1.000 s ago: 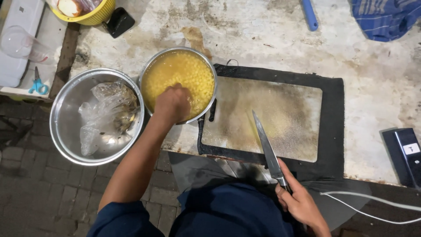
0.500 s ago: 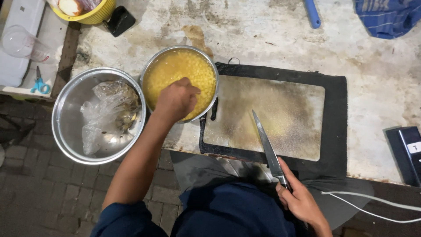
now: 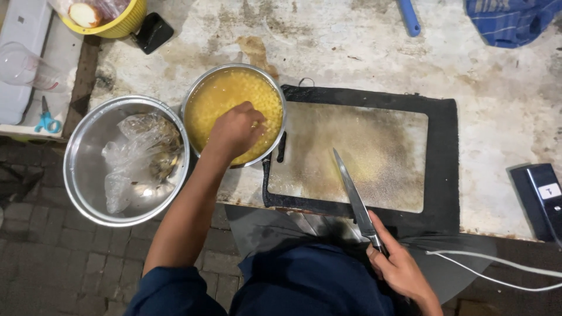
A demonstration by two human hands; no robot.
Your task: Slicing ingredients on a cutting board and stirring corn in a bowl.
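Right, far left: white tray [image 3: 20, 35] holding a clear cup [image 3: 23, 67], blue scissors [image 3: 47, 120] just below it. Yellow basket [image 3: 120, 23] at the top edge, a black object [image 3: 153, 32] beside it.

Big steel bowl [image 3: 88, 175] hangs partly off the table edge, only crumpled clear plastic [image 3: 134, 155] inside, so it looks like the waste or spare bowl.

Beside it, touching or nearly, the smaller steel bowl [image 3: 202, 88] is full of yellow liquid with small pale pieces. Your left hand [image 3: 234, 131] is down in it, fingers curled and dipped under the surface; can't tell whether they've closed on anything.

Cutting board [image 3: 357, 155] sits on a black mat [image 3: 445, 169], probably to stop it sliding. Board is bare, wet and stained.

Your right hand [image 3: 401, 269] is wrapped around the knife [image 3: 354, 196] handle, off the table edge near your body; blade tip rests over the board, pointing away, parked clear of the other hand.

Far right: blue cloth [image 3: 509, 23], blue handle [image 3: 408, 17] up top, dark device [image 3: 541, 196], white cable [image 3: 497, 266].
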